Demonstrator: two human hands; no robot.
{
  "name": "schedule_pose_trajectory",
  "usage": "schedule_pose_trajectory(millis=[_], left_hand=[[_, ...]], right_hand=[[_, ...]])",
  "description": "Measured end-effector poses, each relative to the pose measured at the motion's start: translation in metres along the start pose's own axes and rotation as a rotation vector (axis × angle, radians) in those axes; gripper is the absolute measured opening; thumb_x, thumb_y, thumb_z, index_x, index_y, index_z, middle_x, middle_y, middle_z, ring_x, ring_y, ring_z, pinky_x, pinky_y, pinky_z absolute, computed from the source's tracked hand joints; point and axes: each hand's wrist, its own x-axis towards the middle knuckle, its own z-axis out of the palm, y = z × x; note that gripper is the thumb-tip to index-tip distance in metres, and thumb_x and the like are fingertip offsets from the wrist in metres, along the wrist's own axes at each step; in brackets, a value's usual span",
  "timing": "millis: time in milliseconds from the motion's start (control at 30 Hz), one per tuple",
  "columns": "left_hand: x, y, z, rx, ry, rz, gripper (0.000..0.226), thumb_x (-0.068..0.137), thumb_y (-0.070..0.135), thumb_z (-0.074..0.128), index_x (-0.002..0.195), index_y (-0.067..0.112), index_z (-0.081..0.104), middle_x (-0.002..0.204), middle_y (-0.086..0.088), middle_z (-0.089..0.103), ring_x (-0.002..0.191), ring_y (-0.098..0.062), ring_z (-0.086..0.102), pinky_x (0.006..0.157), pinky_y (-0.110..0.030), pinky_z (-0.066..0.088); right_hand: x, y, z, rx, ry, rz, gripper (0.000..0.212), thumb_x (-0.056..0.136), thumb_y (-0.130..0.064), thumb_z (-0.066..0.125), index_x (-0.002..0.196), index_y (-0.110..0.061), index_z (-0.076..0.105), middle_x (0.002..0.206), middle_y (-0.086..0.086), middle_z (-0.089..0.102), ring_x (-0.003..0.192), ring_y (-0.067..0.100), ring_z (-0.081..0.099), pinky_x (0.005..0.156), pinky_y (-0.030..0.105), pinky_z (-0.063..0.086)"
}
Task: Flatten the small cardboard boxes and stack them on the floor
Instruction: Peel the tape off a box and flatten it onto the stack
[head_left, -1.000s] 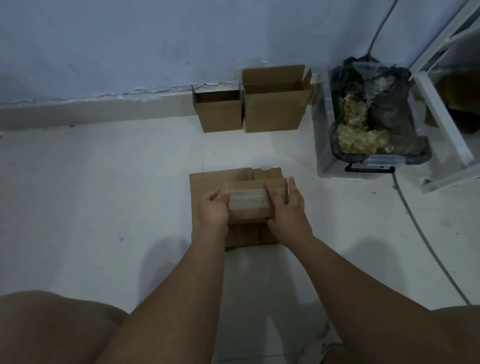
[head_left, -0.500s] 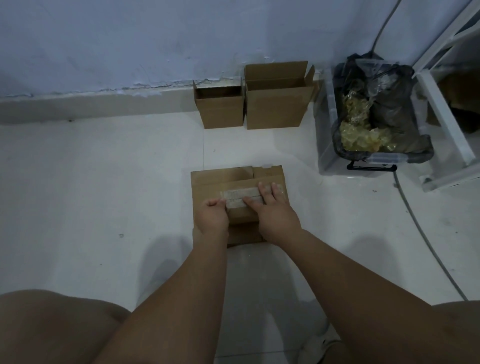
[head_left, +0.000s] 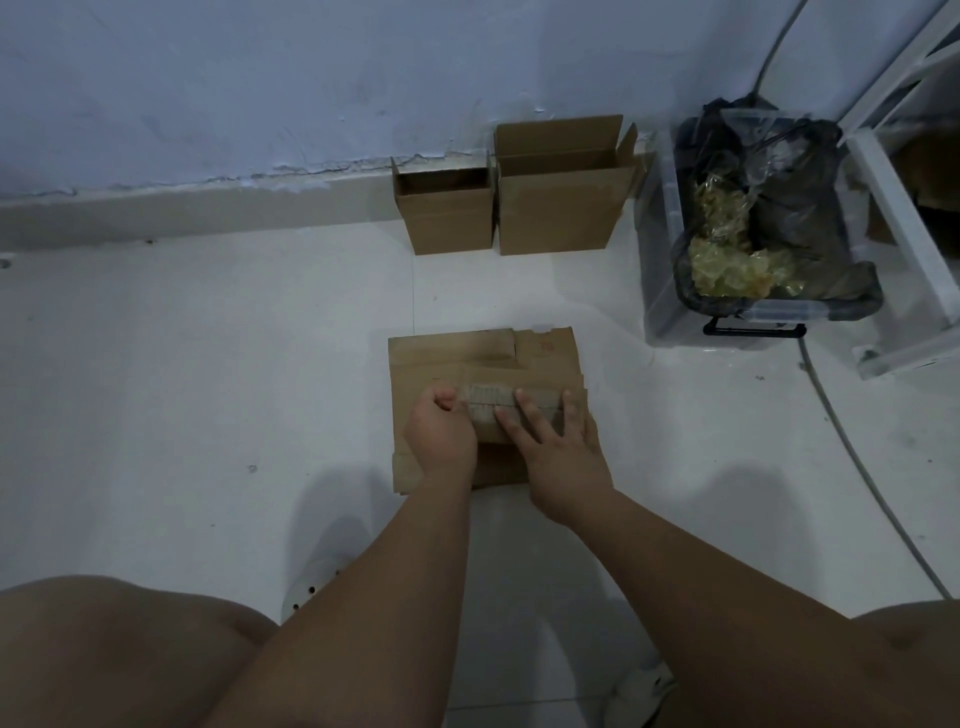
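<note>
A stack of flattened brown cardboard boxes (head_left: 452, 358) lies on the white floor in front of me. On top of it lies a flattened box with a strip of tape (head_left: 488, 397) across it. My left hand (head_left: 441, 436) has curled fingers at the left end of the tape strip. My right hand (head_left: 553, 447) presses flat on the top box with straight, spread fingers. Two upright open boxes stand against the wall: a smaller one (head_left: 447, 218) and a larger one (head_left: 561, 208) to its right.
A clear plastic bin (head_left: 660, 291) lined with a black bag and holding crumpled tape stands at the right. A white frame (head_left: 904, 223) is beside it, and a cable (head_left: 857, 457) runs along the floor. My knees are at the bottom corners.
The taped box, held up in both hands a second ago, now lies flat on the stack. My right hand has opened and presses it down; the left stays curled at the tape's end.
</note>
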Motion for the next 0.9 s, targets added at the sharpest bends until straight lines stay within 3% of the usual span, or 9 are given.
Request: schedule_pose_trajectory(millis=[167,367,533,700,833,900], left_hand=[[0.002,-0.003,0.002,-0.003,-0.001,0.007,0.012,0.090,0.008,0.057,0.081,0.015,0.055,0.069,0.012,0.050,0.067,-0.006,0.048,0.052,0.000,0.034],[0.001,-0.001,0.008,0.026,-0.037,0.063,0.011,0.091,0.011,0.055,0.082,0.018,0.057,0.070,0.014,0.051,0.064,-0.001,0.047,0.052,-0.010,0.031],[-0.006,0.004,0.016,0.000,-0.042,0.141,0.012,0.089,0.009,0.054,0.081,0.017,0.057,0.076,0.004,0.057,0.075,-0.015,0.055,0.064,-0.021,0.041],[-0.013,0.009,0.025,0.012,-0.060,0.181,0.014,0.090,0.010,0.055,0.080,0.020,0.056,0.083,0.003,0.060,0.077,-0.010,0.054,0.057,-0.008,0.033],[-0.013,0.017,0.028,0.018,-0.066,0.223,0.008,0.091,0.011,0.056,0.086,0.015,0.061,0.082,0.006,0.057,0.078,-0.010,0.052,0.061,-0.014,0.034],[-0.016,0.021,0.031,0.022,-0.067,0.249,0.009,0.091,0.011,0.055,0.090,0.013,0.064,0.087,0.004,0.059,0.082,-0.011,0.053,0.065,-0.014,0.036]], right_hand=[[0.006,-0.005,0.000,-0.019,0.015,-0.097,0.073,0.094,-0.012,0.032,0.152,-0.029,-0.007,0.159,-0.007,-0.020,0.145,0.025,-0.021,0.117,0.047,-0.007],[0.021,-0.011,-0.011,0.069,-0.049,-0.086,0.068,0.096,-0.012,0.035,0.153,-0.026,0.001,0.161,-0.007,-0.011,0.148,0.021,-0.010,0.117,0.045,0.009],[0.029,-0.011,-0.015,0.110,-0.074,-0.084,0.067,0.099,-0.021,0.037,0.153,-0.028,-0.002,0.161,-0.007,-0.010,0.148,0.021,-0.009,0.117,0.044,0.011],[0.034,-0.010,-0.017,0.132,-0.090,-0.093,0.073,0.098,-0.033,0.045,0.153,-0.025,-0.002,0.161,-0.007,-0.007,0.148,0.021,-0.007,0.116,0.042,0.019],[0.037,-0.008,-0.020,0.202,-0.057,-0.076,0.074,0.096,-0.034,0.048,0.154,-0.019,0.004,0.161,-0.004,0.009,0.148,0.020,0.004,0.111,0.038,0.030],[0.038,-0.009,-0.019,0.288,-0.005,-0.048,0.065,0.096,-0.028,0.050,0.151,-0.014,0.020,0.156,0.003,0.026,0.144,0.023,0.023,0.103,0.037,0.039]])
